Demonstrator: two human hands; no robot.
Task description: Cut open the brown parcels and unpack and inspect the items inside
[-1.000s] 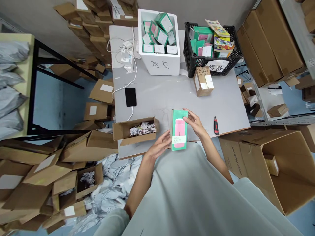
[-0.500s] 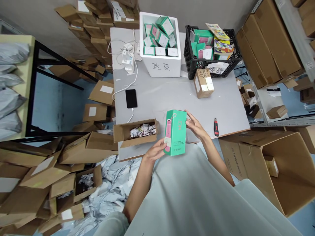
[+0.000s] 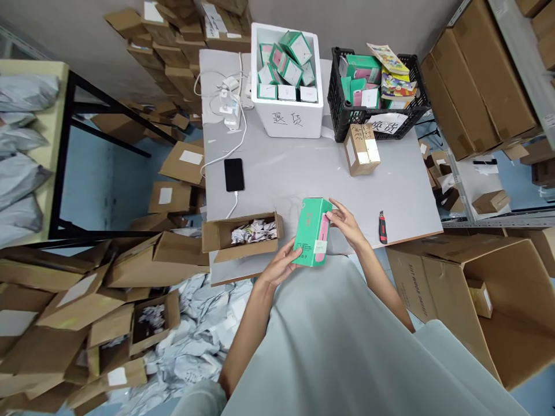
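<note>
Between my two hands is a green product box (image 3: 309, 231) with a pink picture and a pale label on its right side. My left hand (image 3: 281, 263) grips its lower left edge, thumb on the front. The fingers of my right hand (image 3: 344, 224) close on its upper right edge. Left of it, an open cardboard box (image 3: 223, 254) holds crumpled paper (image 3: 254, 231). A red and black utility knife (image 3: 382, 227) lies to the right on the grey table (image 3: 277, 179).
At the back stand a white foam bin (image 3: 286, 122) of green boxes and a black crate (image 3: 338, 118) with boxes and booklets. A small carton (image 3: 362, 151) sits before the crate. A phone (image 3: 234, 174) is on a cable. A large open carton (image 3: 425, 283) stands at right.
The green box has been turned, so the pink picture and label now show on its right side instead of its left. Both hands have shifted slightly with it. The view has moved a little.
</note>
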